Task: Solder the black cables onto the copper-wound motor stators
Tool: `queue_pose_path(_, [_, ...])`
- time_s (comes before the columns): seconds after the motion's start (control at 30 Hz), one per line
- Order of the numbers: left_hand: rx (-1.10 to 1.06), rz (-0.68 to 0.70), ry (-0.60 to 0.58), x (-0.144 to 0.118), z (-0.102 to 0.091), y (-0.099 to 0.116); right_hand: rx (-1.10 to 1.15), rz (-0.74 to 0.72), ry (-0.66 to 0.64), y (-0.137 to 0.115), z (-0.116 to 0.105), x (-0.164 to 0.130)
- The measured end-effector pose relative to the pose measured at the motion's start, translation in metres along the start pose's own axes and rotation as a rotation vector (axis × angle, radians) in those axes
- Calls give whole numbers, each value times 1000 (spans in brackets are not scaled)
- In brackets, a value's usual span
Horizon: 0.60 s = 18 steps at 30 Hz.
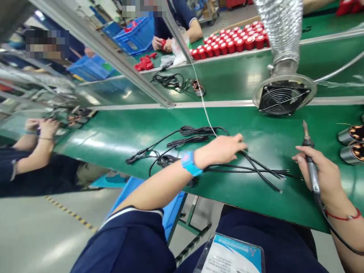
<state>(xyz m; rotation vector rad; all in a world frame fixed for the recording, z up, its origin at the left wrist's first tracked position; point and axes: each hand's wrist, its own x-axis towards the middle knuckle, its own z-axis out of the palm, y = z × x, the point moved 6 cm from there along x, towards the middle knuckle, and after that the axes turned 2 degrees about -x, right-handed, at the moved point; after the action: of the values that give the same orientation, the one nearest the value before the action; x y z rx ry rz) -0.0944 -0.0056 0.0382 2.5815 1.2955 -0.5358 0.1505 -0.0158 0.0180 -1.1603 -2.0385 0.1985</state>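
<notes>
Left hand on cable bundle, right hand gripping soldering iron.

Left hand (220, 149) lies flat, fingers loosely together, resting on the black cables (199, 151) spread over the green bench (119, 136); cable ends fan out toward 4 o'clock of it. Right hand (324, 176) is wrapped around the soldering iron (309, 159), tip up at 12 o'clock. Fume fan (284, 99) sits at 11 o'clock of the iron, two motor stators (351, 144) at 3 o'clock.
</notes>
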Motion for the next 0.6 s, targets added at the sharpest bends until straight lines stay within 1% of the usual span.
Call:
queue_pose_path(0.07, [-28, 149, -29, 21, 2, 27, -4, -1, 16, -2, 0, 0])
queue_pose_path(0.1, [-54, 206, -41, 29, 2, 37, -2, -12, 26, -4, -2, 0])
queue_pose_path(0.17, [-128, 273, -77, 41, 4, 46, -25, -34, 31, -8, -9, -2])
queue_pose_path(0.2, [-178, 291, -100, 46, 5, 48, -47, -17, 33, -8, -14, -4])
queue_pose_path(0.27, [-302, 320, -139, 52, 9, 49, -107, 94, 57, -1, -29, -9])
queue_pose_path(0.37, [-466, 375, -139, 54, 14, 53, -247, 320, 141, 20, -57, -20])
queue_pose_path(0.4, [-495, 382, -126, 54, 16, 55, -366, 366, 133, 28, -64, -23])
queue_pose_path(0.47, [-519, 351, -77, 54, 18, 55, -471, 413, 82, 44, -71, -24])
queue_pose_path(0.53, [-532, 290, -24, 55, 20, 53, -554, 429, 7, 58, -69, -22])
queue_pose_path(0.6, [-540, 243, 10, 57, 20, 51, -614, 426, -45, 64, -63, -20])
